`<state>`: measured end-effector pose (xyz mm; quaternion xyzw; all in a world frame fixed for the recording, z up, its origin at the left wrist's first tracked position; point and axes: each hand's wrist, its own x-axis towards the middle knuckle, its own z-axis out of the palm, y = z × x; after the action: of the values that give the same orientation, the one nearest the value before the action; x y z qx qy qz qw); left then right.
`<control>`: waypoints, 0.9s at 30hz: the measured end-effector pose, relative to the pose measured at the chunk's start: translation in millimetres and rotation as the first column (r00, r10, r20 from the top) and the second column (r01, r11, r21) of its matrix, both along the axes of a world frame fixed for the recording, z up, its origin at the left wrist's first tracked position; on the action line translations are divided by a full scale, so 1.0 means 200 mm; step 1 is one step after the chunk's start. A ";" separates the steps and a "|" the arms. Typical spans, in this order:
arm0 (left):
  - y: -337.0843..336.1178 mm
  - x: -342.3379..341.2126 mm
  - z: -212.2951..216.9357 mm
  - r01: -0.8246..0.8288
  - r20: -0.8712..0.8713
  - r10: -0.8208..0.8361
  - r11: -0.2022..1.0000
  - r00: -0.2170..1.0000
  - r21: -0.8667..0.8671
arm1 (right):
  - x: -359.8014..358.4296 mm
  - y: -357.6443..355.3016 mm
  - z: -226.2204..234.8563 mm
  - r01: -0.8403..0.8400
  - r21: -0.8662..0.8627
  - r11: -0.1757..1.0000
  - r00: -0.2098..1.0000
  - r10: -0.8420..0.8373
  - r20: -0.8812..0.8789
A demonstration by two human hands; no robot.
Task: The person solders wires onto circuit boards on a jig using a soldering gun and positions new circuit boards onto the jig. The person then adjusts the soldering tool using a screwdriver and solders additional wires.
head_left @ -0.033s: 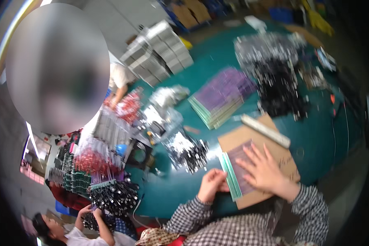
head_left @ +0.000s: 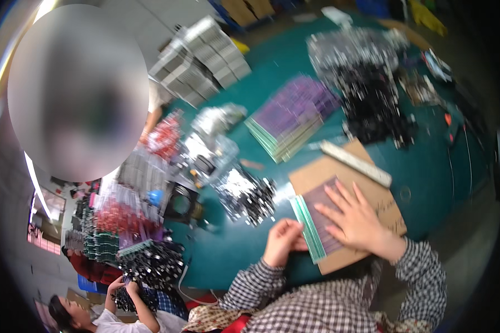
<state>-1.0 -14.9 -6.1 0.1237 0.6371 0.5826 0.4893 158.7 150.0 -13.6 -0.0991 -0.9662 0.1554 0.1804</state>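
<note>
the right hand (head_left: pixel 356 221) lies flat with fingers spread on a stack of purple cards (head_left: pixel 320 222) atop a cardboard sheet (head_left: pixel 366 177) on the green table (head_left: pixel 439 183), while the left hand (head_left: pixel 283 240), loosely curled, touches the stack's near edge.

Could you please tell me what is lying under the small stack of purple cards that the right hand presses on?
A flat brown cardboard sheet lies under the stack of purple cards with green edges. The right hand covers the stack's middle.
</note>
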 end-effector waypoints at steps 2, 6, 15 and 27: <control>0.00 -0.01 0.00 0.005 0.021 -0.004 0.999 1.000 -0.043 | 0.00 0.00 0.00 -0.002 -0.005 1.000 1.000 0.002 -0.013; 0.05 -0.05 0.01 0.028 -0.013 -0.028 0.999 1.000 0.019 | -0.05 0.03 0.16 -0.020 -0.021 1.000 0.994 0.022 0.111; 0.10 -0.13 0.01 0.061 0.134 -0.057 0.998 0.989 -0.026 | -0.13 0.39 0.23 0.313 0.084 0.946 0.945 -0.319 0.068; 0.12 -0.13 0.02 0.050 0.078 -0.043 0.995 0.996 -0.083 | -0.16 0.10 0.44 0.577 -0.297 0.761 0.806 -0.589 0.056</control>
<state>-26.8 10.0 -1.4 0.0952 0.6390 0.5478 0.5315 127.0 170.5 74.6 -0.4172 -0.8484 0.2381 0.2223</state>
